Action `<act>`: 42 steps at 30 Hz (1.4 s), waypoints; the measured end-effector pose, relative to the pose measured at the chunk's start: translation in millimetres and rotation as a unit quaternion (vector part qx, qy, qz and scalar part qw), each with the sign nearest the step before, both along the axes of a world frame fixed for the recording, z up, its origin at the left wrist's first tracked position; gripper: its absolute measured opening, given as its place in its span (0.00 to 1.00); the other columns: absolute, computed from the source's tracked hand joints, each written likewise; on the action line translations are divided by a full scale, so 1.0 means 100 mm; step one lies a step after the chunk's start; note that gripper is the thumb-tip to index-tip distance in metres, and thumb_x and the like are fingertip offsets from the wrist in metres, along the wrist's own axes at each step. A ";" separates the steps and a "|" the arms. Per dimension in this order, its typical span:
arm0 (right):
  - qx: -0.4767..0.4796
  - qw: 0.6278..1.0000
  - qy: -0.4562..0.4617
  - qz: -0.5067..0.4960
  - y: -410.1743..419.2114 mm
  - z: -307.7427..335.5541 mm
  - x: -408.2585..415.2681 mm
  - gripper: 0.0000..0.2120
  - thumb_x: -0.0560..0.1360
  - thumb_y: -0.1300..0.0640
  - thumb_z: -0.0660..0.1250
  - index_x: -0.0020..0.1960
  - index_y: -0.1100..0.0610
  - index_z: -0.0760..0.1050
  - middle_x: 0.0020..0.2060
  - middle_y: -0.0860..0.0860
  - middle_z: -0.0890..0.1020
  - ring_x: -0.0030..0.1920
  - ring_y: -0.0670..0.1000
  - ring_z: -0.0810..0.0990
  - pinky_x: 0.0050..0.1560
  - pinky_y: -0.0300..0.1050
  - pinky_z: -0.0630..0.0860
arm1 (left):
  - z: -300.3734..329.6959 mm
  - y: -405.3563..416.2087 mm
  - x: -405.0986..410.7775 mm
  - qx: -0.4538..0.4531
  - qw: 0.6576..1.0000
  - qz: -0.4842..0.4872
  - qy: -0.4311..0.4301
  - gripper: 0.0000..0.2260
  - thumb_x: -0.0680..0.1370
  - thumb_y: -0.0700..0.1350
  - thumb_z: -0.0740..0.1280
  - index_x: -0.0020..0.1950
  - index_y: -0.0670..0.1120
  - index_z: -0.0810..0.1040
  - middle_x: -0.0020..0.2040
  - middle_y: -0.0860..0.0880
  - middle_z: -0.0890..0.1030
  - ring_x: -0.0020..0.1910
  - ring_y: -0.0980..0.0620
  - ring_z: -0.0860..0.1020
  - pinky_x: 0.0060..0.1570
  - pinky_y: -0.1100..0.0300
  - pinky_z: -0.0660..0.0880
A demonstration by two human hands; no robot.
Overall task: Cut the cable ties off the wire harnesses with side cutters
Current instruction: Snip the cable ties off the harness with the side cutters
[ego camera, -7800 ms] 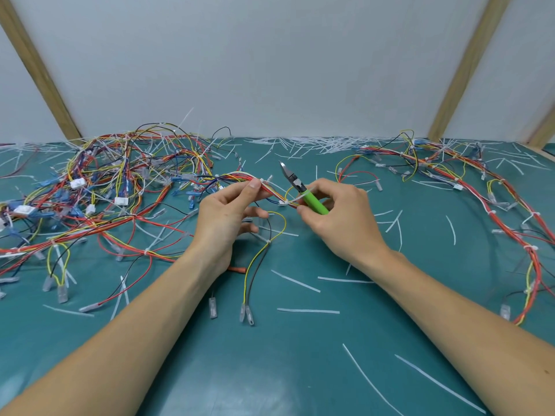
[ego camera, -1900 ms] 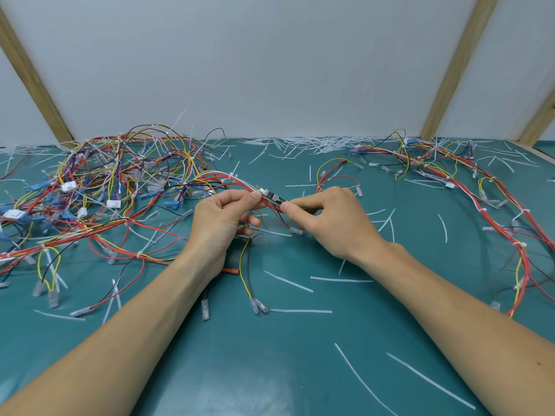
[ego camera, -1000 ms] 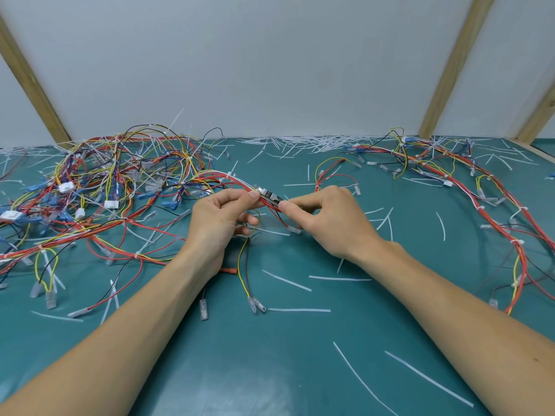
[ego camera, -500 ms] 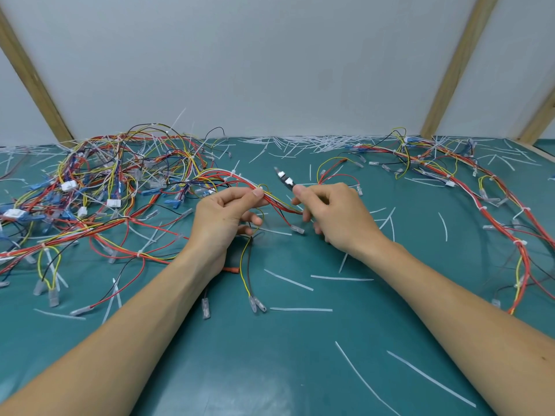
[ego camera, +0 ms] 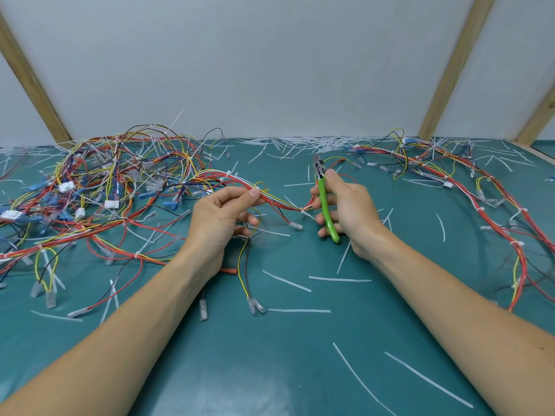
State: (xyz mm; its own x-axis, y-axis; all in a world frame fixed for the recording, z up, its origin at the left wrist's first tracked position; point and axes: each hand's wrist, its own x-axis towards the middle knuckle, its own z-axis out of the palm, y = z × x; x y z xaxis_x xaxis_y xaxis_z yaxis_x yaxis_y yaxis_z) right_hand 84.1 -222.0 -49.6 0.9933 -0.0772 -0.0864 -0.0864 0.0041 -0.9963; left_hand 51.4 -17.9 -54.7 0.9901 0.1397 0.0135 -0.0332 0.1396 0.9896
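Right hand (ego camera: 350, 211) has lifted green-handled side cutters (ego camera: 325, 205) upright, fingers gripping them; left hand (ego camera: 223, 216) pinches red-and-yellow wire harness (ego camera: 279, 202).

No legible text anywhere.

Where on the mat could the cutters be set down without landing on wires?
The widest bare patch of mat lies near the camera between the forearms, with only stray tie offcuts. The left wire pile, the right harness and the back-edge offcut heap are crowded.
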 end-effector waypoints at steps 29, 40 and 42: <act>-0.385 0.884 -0.260 -0.058 -0.08 -0.03 -0.11 0.10 0.74 0.56 0.69 0.54 0.46 0.74 0.41 0.43 0.82 0.44 0.58 0.79 0.40 0.50 0.73 | 0.20 0.11 0.00 -0.114 0.993 0.033 0.005 0.07 0.79 0.44 0.61 0.48 0.46 0.78 0.33 0.53 0.76 0.22 0.56 0.61 0.23 0.64 0.67; -0.301 0.909 -0.241 0.159 0.11 -0.05 -0.23 0.15 0.70 0.56 0.76 0.51 0.47 0.74 0.49 0.44 0.86 0.49 0.56 0.83 0.54 0.56 0.78 | 0.22 0.15 -0.02 -0.216 0.975 -0.056 0.005 0.10 0.78 0.44 0.61 0.52 0.43 0.80 0.35 0.52 0.72 0.28 0.55 0.66 0.26 0.63 0.68; -0.298 0.909 -0.234 0.172 0.12 -0.08 -0.22 0.14 0.72 0.58 0.77 0.51 0.47 0.75 0.47 0.43 0.86 0.48 0.53 0.83 0.54 0.55 0.79 | 0.20 0.16 -0.02 -0.212 0.974 -0.085 0.005 0.10 0.75 0.47 0.65 0.53 0.45 0.81 0.38 0.53 0.75 0.35 0.54 0.69 0.29 0.63 0.70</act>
State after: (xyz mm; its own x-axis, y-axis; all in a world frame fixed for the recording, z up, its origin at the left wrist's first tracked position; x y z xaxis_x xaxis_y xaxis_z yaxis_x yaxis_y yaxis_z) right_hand 61.7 -210.3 -57.1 0.8851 0.3501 0.3068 0.4530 -0.4964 -0.7405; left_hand 49.3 -1.8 -34.3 0.9992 -0.0352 -0.0195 0.0354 0.5374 0.8426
